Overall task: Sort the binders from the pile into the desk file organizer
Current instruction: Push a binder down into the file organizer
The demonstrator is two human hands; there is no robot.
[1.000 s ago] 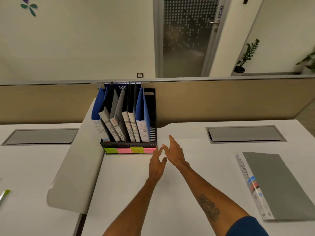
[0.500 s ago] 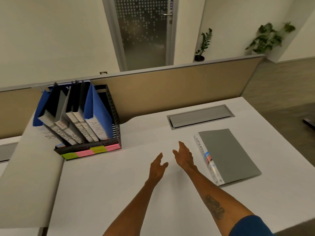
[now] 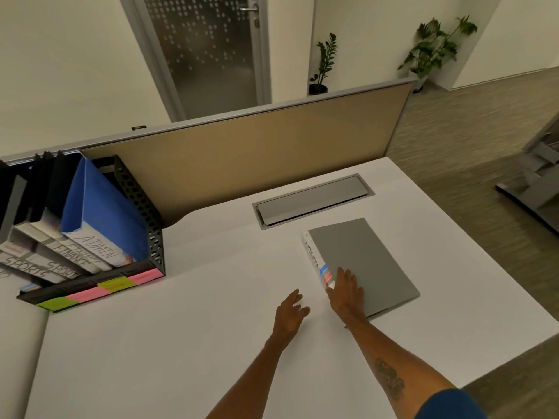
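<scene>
1. The grey binder (image 3: 363, 261) lies flat on the counter (image 3: 181, 343), well apart from the file organizer (image 3: 145, 213).
2. The right hand (image 3: 344, 294), fingers spread and gripping nothing, covers its near spine corner; the left hand (image 3: 290, 313) hovers open beside it.
3. The binder looks thin, stiff, smooth and light, so pinching the spine edge seems surest.

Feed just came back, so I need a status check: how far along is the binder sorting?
Done: binders marked SPORTS, FINANCE and ADMIN stand in the desk file organizer. In hand: nothing gripped; the right hand lies open over the near corner of the grey ADMIN binder, left hand empty beside it. Left: that binder, the only one seen lying on the desk.
</scene>
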